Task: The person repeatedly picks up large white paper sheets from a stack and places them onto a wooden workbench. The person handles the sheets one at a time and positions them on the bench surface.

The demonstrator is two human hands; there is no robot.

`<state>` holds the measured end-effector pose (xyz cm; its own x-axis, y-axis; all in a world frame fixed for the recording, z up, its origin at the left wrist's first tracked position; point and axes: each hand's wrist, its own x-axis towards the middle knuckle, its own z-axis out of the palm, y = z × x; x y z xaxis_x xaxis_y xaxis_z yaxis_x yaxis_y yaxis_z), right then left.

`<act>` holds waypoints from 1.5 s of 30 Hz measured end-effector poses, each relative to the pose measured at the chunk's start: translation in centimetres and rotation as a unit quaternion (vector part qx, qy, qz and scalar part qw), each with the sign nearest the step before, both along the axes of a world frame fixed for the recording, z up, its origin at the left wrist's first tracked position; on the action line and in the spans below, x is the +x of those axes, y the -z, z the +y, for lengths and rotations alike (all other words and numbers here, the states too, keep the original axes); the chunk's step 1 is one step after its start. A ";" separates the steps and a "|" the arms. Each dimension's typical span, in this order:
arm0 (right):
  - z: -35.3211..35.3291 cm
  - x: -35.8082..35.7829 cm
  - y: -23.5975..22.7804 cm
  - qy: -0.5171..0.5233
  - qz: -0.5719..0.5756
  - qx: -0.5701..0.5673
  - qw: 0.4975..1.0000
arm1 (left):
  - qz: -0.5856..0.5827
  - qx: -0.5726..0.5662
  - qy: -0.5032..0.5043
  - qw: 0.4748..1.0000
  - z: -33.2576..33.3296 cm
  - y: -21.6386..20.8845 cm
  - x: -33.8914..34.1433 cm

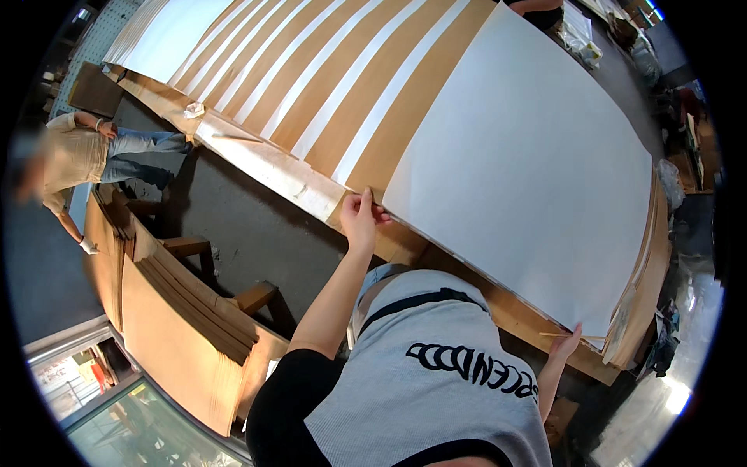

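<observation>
A large white sheet (529, 163) lies on a long table in front of me, its near edge running from my left hand to my right. My left hand (361, 222) pinches the edge by the sheet's near left corner, where it meets a brown strip (412, 101); some fingers are bent under that edge. At the near right corner, my right hand (566, 345) is closed around a thin wooden stick (595, 337), which lies across the sheet's edge. Whether those fingers also grip the sheet cannot be made out. Brown and white strips alternate to the left of the sheet.
A wooden ledge (272, 173) runs along the table's near side, with a crumpled white scrap (194, 110) on it. Stacked brown boards (183, 331) stand on wooden supports at the lower left. Another person (82, 159) is beside them. A dark-clothed person is partly visible at the top.
</observation>
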<state>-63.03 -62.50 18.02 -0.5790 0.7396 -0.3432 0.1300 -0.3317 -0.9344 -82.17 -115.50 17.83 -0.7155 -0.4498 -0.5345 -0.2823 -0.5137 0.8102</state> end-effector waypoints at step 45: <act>0.4 0.3 2.9 0.091 0.018 0.103 0.990 | 0.343 -0.541 0.441 0.628 5.9 -2.3 1.0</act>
